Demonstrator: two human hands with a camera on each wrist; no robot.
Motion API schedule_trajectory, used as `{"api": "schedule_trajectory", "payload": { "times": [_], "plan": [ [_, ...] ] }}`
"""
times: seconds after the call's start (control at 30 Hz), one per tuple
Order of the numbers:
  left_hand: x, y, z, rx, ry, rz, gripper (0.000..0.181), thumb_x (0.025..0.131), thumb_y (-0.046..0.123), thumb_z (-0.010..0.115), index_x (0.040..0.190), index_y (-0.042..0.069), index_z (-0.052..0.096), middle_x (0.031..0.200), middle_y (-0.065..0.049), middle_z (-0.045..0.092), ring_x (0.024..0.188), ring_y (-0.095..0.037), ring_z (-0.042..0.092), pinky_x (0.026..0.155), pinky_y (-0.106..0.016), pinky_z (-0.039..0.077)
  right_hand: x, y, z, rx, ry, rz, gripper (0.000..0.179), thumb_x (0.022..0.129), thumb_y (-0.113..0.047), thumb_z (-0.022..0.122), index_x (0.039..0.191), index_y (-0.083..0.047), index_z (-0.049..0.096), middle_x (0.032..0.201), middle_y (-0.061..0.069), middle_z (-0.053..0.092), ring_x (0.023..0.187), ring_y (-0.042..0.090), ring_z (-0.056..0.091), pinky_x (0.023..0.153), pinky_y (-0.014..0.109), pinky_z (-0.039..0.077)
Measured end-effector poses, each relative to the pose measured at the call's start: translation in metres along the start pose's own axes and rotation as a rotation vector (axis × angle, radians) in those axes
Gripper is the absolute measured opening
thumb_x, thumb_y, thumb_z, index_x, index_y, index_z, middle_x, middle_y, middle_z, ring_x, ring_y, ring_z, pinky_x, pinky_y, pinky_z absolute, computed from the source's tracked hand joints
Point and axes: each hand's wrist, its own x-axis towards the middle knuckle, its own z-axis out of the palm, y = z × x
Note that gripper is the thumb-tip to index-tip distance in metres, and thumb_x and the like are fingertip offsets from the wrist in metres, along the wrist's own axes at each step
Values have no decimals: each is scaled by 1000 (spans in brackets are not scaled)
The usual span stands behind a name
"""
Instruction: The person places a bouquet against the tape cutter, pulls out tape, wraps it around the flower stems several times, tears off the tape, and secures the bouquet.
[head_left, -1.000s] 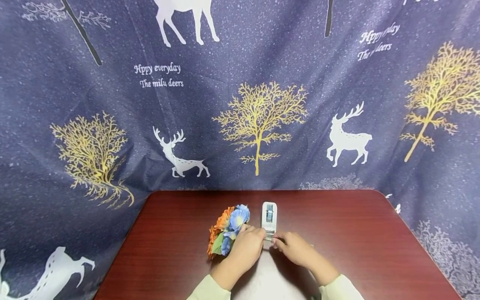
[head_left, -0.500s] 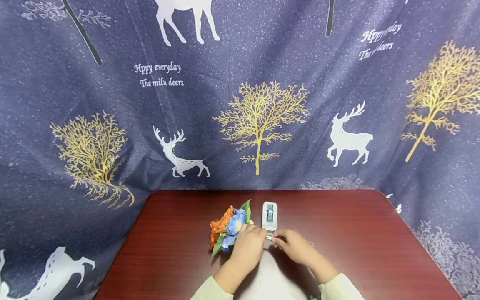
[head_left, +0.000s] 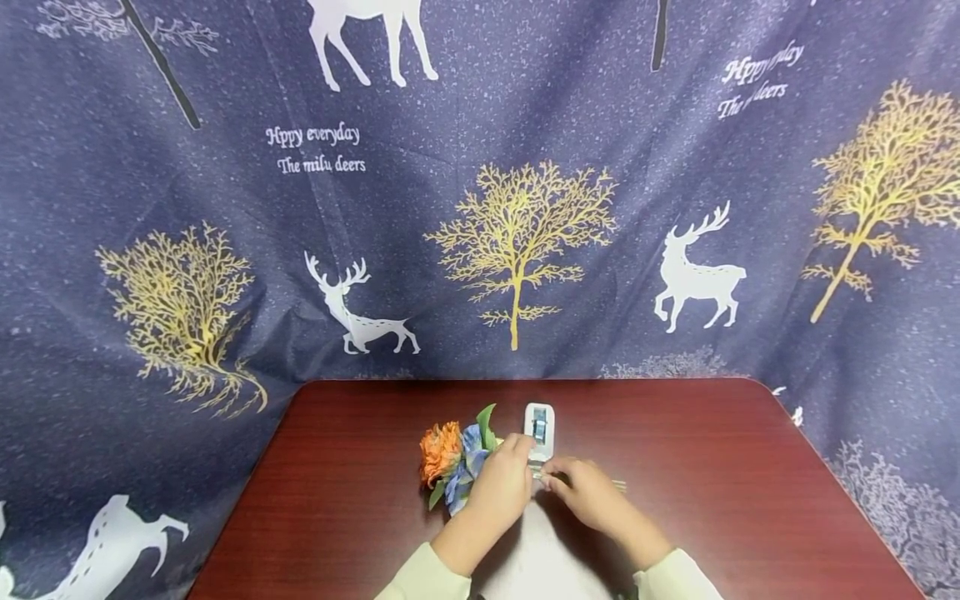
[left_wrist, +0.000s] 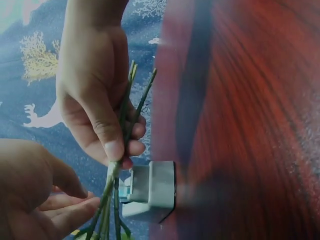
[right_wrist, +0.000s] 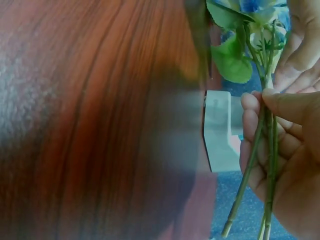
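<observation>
In the head view, a small bouquet has an orange flower (head_left: 441,452) and a blue flower (head_left: 458,485). My right hand (head_left: 587,493) pinches its green stems (right_wrist: 270,150) between thumb and fingers, where a pale wrapping (left_wrist: 114,170) goes round them. The stem ends stick out past that hand. My left hand (head_left: 503,479) is on the flower side of the pinch. Its fingers (left_wrist: 75,215) lie against or right beside the stems, with no grip showing. Just beyond both hands, a white tape dispenser (head_left: 530,414) with a light-blue middle stands on the table.
The dark red wooden table (head_left: 697,450) ends at a rounded far edge. Behind it hangs a blue cloth (head_left: 450,125) printed with deer and trees. A bright white patch (head_left: 536,550) lies between the forearms.
The flowers have turned, with the orange bloom now facing more forward. My left hand has shifted slightly up towards the tape dispenser. My right hand has kept its pinch and place.
</observation>
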Motion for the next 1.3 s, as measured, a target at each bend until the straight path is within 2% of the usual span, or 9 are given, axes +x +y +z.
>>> {"api": "schedule_trajectory", "payload": {
  "times": [0.13,0.3,0.63,0.77,0.83,0.93,1.03,1.13,1.3],
  "plan": [
    [3,-4,4,-42,-52,-10,28,86,-2,63,113,2,59,103,-10,65,91,-22,67,79,-30,59,-1,-1,0,-22,35,-28,6,95,-19,68,90,-17,71,88,-9,71,85,8,67,80,34,57],
    [5,-8,6,-54,-74,31,24,84,-3,61,108,1,61,103,-10,63,94,-21,64,84,-30,58,-1,-3,2,-79,66,-65,7,94,-20,69,89,-15,70,90,-7,72,86,13,69,81,36,57],
    [7,-12,5,180,-54,181,4,84,11,66,87,9,63,85,-2,62,88,-20,60,86,-30,51,-1,-8,4,-184,171,-148,6,88,-12,73,89,-15,69,87,-4,72,86,16,69,83,40,58],
    [9,-11,3,217,-58,206,5,85,12,66,83,10,62,79,-2,63,80,-20,61,82,-31,50,0,-6,6,-243,232,-210,13,83,-7,76,88,-15,68,85,-5,71,83,14,69,81,39,57],
    [9,-11,2,220,-63,198,4,85,12,66,84,9,63,79,-2,65,82,-20,63,87,-33,52,1,-4,7,-269,245,-224,14,83,-7,76,88,-16,67,84,-5,70,82,13,69,80,38,57],
    [10,-9,-2,256,-102,165,9,86,16,68,91,9,67,87,-3,70,93,-20,67,104,-41,49,1,-3,8,-291,253,-235,14,83,-8,76,89,-17,66,85,-6,70,82,13,69,79,37,57],
    [10,-8,-7,330,-167,128,12,88,22,68,92,11,71,91,-1,73,105,-19,67,116,-53,39,1,-3,7,-295,259,-246,14,83,-8,76,88,-16,65,83,-6,69,80,13,68,77,36,57],
    [11,-8,-12,364,-254,100,15,92,26,64,86,16,72,93,2,76,112,-18,66,118,-61,32,1,-4,7,-286,264,-254,15,83,-8,77,86,-16,64,80,-7,66,76,12,67,74,35,57],
    [12,-15,-14,320,-358,82,17,97,28,61,86,21,73,101,6,78,115,-16,65,115,-68,31,-1,-6,6,-269,255,-236,17,81,-6,77,86,-15,64,79,-7,64,70,12,64,65,30,56]
  ]
}}
